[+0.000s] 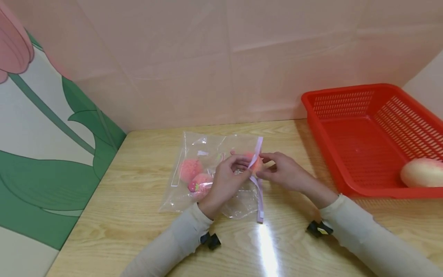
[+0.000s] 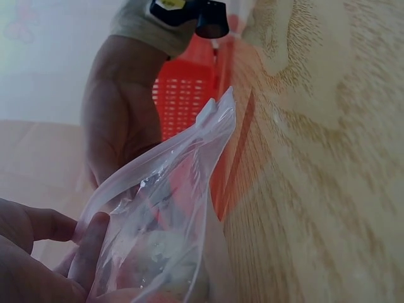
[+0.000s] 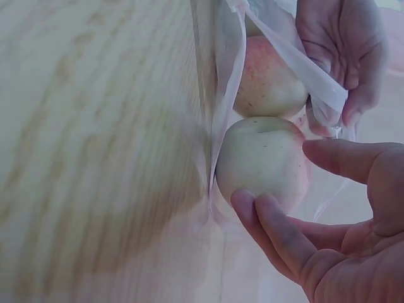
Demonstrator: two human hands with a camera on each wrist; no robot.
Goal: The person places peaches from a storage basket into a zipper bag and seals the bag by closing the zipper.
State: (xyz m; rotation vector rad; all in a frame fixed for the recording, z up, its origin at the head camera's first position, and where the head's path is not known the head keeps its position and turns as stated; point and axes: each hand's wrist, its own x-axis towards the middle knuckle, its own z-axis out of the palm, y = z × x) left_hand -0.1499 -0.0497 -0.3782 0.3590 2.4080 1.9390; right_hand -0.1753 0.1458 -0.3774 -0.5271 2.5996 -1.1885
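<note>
Pinching one edge of the clear bag (image 1: pixel 216 143) with the left hand (image 1: pixel 228 176), holding its strip (image 1: pixel 260 202) away from the opposite edge; gripping a peach (image 3: pixel 262 165) between thumb and fingertips of the right hand (image 1: pixel 286 171), right at the open mouth. Resting the bag on the table (image 1: pixel 138 165), mouth facing the red basket (image 1: pixel 356 142), with more peaches (image 1: pixel 190 169) deeper inside. Perhaps risking a snag on the strip through loosening the left pinch; risking a dropped peach through so slight a fingertip hold; risking a sliding bag through pushing hard.
</note>
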